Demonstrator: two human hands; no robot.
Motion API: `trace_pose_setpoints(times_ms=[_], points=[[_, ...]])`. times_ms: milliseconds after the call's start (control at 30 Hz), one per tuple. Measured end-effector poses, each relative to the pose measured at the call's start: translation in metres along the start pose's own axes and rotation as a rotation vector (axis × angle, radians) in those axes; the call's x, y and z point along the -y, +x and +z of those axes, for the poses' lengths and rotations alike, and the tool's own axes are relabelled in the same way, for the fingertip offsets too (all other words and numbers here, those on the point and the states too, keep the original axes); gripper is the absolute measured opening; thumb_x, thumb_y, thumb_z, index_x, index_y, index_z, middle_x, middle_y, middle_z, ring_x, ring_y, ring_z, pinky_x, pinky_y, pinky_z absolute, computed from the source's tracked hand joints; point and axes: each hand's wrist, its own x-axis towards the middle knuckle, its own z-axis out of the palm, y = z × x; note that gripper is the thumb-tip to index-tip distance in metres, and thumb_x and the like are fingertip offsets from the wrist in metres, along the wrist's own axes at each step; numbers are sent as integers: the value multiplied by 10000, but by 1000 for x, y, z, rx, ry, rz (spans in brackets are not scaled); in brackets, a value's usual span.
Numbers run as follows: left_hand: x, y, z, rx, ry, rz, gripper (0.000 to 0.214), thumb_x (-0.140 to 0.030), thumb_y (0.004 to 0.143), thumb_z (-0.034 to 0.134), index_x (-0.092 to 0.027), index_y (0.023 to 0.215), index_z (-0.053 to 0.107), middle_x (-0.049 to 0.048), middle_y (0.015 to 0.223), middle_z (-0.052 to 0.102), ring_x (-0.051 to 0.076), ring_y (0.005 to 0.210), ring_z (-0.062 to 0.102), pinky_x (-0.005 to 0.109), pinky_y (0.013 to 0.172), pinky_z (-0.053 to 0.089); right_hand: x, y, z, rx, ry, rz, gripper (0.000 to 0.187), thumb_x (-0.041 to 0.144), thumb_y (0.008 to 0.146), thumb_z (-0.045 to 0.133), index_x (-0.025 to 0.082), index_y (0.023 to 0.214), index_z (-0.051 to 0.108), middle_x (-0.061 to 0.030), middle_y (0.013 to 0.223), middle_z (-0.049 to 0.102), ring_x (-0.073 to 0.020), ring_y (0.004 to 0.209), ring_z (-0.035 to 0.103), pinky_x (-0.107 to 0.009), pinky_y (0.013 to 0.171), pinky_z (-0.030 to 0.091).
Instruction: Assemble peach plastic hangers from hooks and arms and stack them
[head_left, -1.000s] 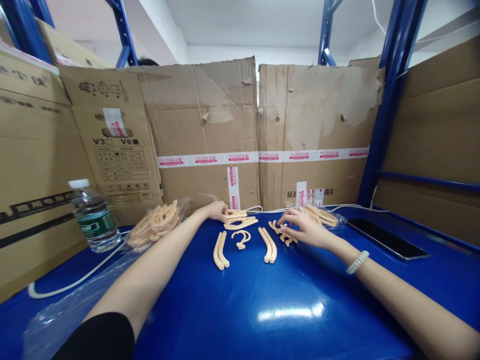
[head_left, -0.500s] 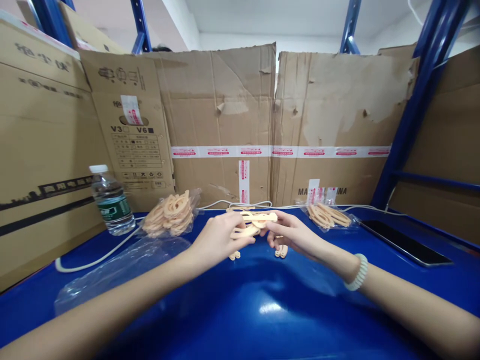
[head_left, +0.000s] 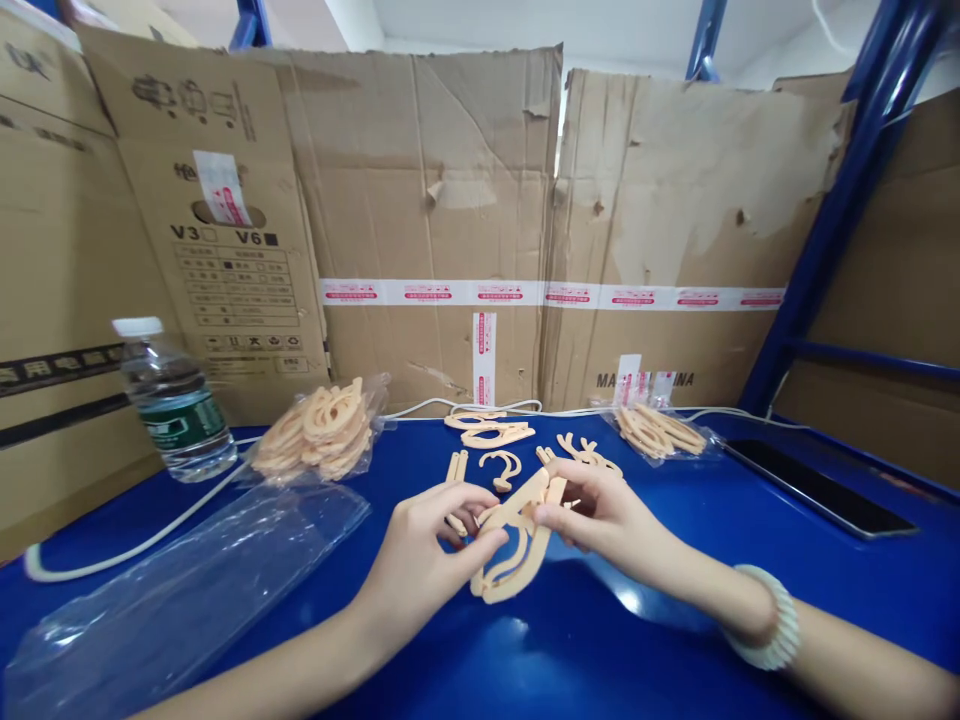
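Note:
Both hands meet over the blue table (head_left: 600, 660) and pinch one flat, beige, curved plastic piece (head_left: 514, 550) between them. My left hand (head_left: 431, 550) grips its left side with thumb and fingertips. My right hand (head_left: 600, 515) holds its upper right end. Behind the hands lie more loose beige parts: a small hook-shaped piece (head_left: 501, 467), a straight pair (head_left: 455, 466), flat curved pieces (head_left: 487, 428) and branched pieces (head_left: 589, 455).
An open bag of beige parts (head_left: 319, 430) and a water bottle (head_left: 172, 400) stand at the left, with an empty clear bag (head_left: 172, 600) and a white cable (head_left: 112, 555) in front. A second small bag of parts (head_left: 660, 430) and a dark tablet (head_left: 817, 487) lie right. Cardboard walls (head_left: 480, 220) enclose the back.
The hands have drawn back toward me with the beige piece, which now hangs lower and tilted. The loose parts behind them are uncovered. The camera has tipped down.

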Motion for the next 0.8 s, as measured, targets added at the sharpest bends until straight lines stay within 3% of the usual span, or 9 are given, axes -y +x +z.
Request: trace_pose_setpoints(times_ms=[100, 233, 433, 533, 633, 733, 800], points=[[-1, -2, 0, 9, -35, -17, 109, -250, 771, 650, -268, 838, 734, -22, 763, 722, 154, 626, 658, 240, 545, 534, 6, -2, 0, 43, 52, 96, 283, 458, 784, 719, 204, 872, 629, 51, 609, 500, -79, 478, 467, -198, 418, 403], [-3, 2, -1, -61, -189, -144, 212, -326, 788, 665, -248, 982, 697, -4, 791, 740, 184, 669, 701, 280, 613, 582, 10, 2, -12, 54, 110, 177, 320, 450, 758, 737, 194, 928, 649, 32, 616, 568, -98, 483, 531, -215, 423, 470], [1, 6, -2, -107, -377, -235, 280, -371, 784, 676, -192, 997, 640, 27, 855, 717, 182, 709, 682, 297, 676, 579, 5, 10, -37, 257, -52, 285, 289, 428, 776, 704, 142, 794, 671, -20, 634, 618, -133, 563, 607, -239, 483, 518], [5, 7, -2, -177, -461, -278, 276, -386, 784, 661, -176, 959, 619, 21, 832, 680, 176, 739, 650, 291, 694, 561, -1, 14, -44, 183, -119, 265, 307, 444, 800, 674, 137, 790, 660, -48, 672, 655, -140, 593, 611, -252, 516, 507], [6, 8, -2, -211, -540, -338, 265, -401, 781, 653, -170, 894, 590, -13, 715, 617, 162, 684, 604, 276, 661, 533, -5, 17, -48, 31, -106, 207, 309, 447, 786, 697, 150, 744, 622, -34, 680, 644, -114, 580, 561, -231, 510, 450], [4, 8, -2, -170, -534, -388, 272, -418, 796, 630, -164, 873, 573, -26, 655, 579, 156, 644, 573, 272, 644, 497, -6, 18, -49, -82, 94, 167, 324, 438, 762, 735, 162, 722, 570, -2, 690, 613, -73, 544, 491, -197, 465, 374], [-1, 7, -3, -97, -488, -392, 269, -418, 798, 624, -159, 843, 567, -25, 628, 566, 154, 628, 558, 263, 627, 466, -5, 17, -46, -77, 256, 179, 323, 388, 724, 784, 164, 735, 551, 18, 702, 598, -52, 511, 472, -181, 434, 353]])
